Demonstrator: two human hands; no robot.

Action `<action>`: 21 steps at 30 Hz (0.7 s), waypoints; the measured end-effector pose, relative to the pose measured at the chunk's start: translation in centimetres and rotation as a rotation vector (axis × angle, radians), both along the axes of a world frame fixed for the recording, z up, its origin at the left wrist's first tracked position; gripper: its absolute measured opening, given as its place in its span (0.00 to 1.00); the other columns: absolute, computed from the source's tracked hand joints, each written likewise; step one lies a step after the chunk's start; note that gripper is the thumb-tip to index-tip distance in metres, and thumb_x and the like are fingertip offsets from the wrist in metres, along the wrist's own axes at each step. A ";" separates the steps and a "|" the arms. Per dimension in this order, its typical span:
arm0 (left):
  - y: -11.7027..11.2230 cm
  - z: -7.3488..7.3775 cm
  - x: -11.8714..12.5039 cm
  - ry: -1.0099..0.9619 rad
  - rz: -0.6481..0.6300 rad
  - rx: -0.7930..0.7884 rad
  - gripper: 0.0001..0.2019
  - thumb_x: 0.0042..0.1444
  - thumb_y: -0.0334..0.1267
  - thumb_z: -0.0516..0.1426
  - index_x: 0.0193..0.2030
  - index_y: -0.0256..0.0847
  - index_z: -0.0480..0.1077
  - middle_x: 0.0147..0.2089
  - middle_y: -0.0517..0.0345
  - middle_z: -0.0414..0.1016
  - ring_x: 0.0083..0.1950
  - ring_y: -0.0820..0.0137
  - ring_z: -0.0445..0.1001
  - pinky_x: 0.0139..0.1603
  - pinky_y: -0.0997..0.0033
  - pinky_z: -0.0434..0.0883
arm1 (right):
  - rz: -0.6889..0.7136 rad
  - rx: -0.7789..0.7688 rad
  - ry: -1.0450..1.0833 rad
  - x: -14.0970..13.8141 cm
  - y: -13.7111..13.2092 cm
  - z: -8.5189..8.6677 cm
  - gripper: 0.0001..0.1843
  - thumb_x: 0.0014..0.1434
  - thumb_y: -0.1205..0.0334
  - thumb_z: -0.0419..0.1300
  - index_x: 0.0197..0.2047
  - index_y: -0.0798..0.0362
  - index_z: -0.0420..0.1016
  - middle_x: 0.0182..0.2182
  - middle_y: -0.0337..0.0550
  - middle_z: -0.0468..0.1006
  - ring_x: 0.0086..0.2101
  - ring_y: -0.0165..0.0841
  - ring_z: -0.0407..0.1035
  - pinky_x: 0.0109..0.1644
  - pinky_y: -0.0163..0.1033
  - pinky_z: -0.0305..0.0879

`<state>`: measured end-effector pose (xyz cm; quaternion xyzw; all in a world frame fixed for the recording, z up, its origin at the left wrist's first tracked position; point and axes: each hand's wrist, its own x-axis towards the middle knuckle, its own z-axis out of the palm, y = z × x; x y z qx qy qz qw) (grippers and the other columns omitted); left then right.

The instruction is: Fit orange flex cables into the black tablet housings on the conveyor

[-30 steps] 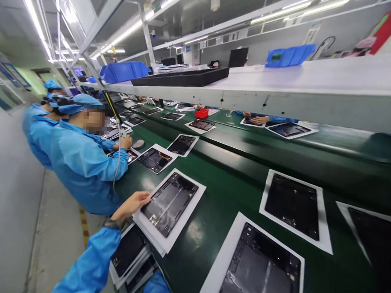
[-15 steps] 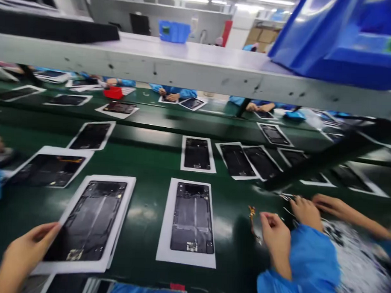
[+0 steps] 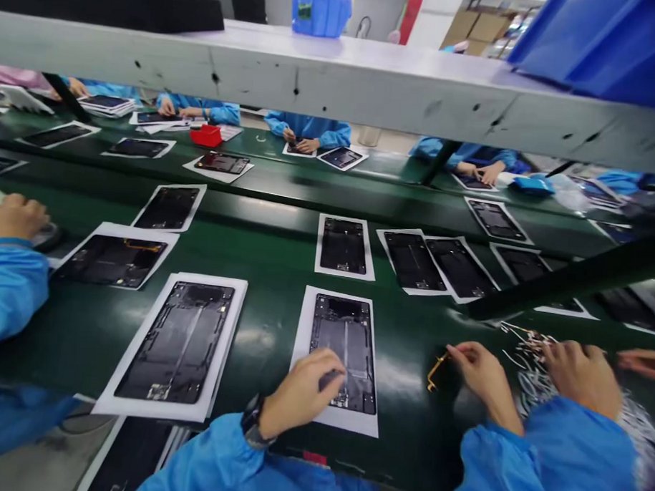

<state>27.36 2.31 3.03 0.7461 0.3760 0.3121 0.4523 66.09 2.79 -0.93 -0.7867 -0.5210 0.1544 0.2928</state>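
Observation:
My left hand (image 3: 301, 395), with a dark watch at the wrist, hovers over the lower part of a dark tablet housing (image 3: 329, 328) on white paper. Its fingers curl loosely, leaving a gap between thumb and forefinger; nothing shows in them. My right hand (image 3: 481, 376) pinches one end of a small orange flex cable (image 3: 435, 371), which dangles above the green bench (image 3: 405, 320). To the left, another tablet housing (image 3: 179, 340) lies on stacked white sheets, its inner side up.
A neighbour's hand (image 3: 584, 372) rests on a tangled pile of cables (image 3: 532, 385) at right. Another person's hand (image 3: 17, 217) is at left. More tablet housings (image 3: 345, 246) line the bench. A dark slanted post (image 3: 546, 278) and a white shelf (image 3: 359, 89) stand ahead.
My left hand has left the left-hand tablet housing and moved right, over the middle one. My right hand keeps the flex cable pinched. The view has shifted slightly.

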 end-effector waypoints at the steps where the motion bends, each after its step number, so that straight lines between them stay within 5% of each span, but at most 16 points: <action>1: -0.2 0.0 0.7 -0.007 -0.012 -0.015 0.08 0.63 0.32 0.52 0.42 0.39 0.73 0.43 0.53 0.75 0.47 0.68 0.73 0.51 0.70 0.69 | -0.008 0.003 0.053 -0.4 -0.5 0.6 0.21 0.48 0.40 0.64 0.24 0.49 0.70 0.19 0.46 0.76 0.22 0.41 0.72 0.26 0.43 0.65; 5: -0.1 0.7 4.2 -0.054 -0.008 -0.018 0.16 0.59 0.36 0.58 0.54 0.39 0.69 0.53 0.50 0.72 0.56 0.64 0.69 0.60 0.65 0.66 | -0.030 0.089 0.293 -5.1 -2.3 4.2 0.24 0.45 0.42 0.68 0.39 0.51 0.75 0.25 0.44 0.78 0.28 0.40 0.74 0.30 0.40 0.69; 8: 0.7 0.5 7.3 -0.090 -0.026 0.001 0.32 0.52 0.42 0.64 0.62 0.36 0.61 0.61 0.43 0.66 0.63 0.58 0.63 0.65 0.58 0.62 | -0.007 0.041 0.422 -9.9 -2.5 6.4 0.21 0.44 0.44 0.71 0.33 0.52 0.78 0.28 0.47 0.80 0.29 0.40 0.75 0.34 0.39 0.72; 11: 1.6 -0.2 9.0 -0.105 -0.027 -0.109 0.23 0.55 0.41 0.62 0.56 0.37 0.67 0.53 0.46 0.73 0.55 0.60 0.72 0.57 0.60 0.69 | 0.203 -0.080 0.552 -12.9 -1.5 7.7 0.21 0.47 0.44 0.70 0.36 0.53 0.80 0.32 0.49 0.81 0.33 0.42 0.76 0.37 0.40 0.73; 13: 2.2 -0.5 8.7 -0.121 -0.033 -0.221 0.12 0.58 0.39 0.59 0.47 0.37 0.71 0.43 0.51 0.77 0.43 0.65 0.76 0.45 0.67 0.72 | 0.349 -0.134 0.542 -13.9 -0.9 8.4 0.20 0.52 0.44 0.67 0.39 0.52 0.80 0.33 0.48 0.80 0.33 0.41 0.75 0.35 0.39 0.72; 16: 2.9 -0.5 6.4 -0.150 -0.037 -0.347 0.12 0.55 0.37 0.61 0.46 0.36 0.70 0.33 0.58 0.76 0.33 0.70 0.74 0.34 0.74 0.70 | 0.489 -0.075 0.308 -15.0 0.1 9.6 0.16 0.59 0.46 0.62 0.40 0.49 0.79 0.32 0.45 0.78 0.27 0.35 0.70 0.28 0.38 0.66; 21: 3.3 0.3 1.7 0.046 -0.015 -0.282 0.14 0.51 0.36 0.65 0.44 0.38 0.69 0.30 0.62 0.75 0.33 0.71 0.74 0.36 0.74 0.68 | 0.633 0.019 0.096 -18.1 3.4 11.3 0.11 0.61 0.53 0.59 0.37 0.48 0.78 0.34 0.43 0.78 0.30 0.35 0.69 0.31 0.37 0.63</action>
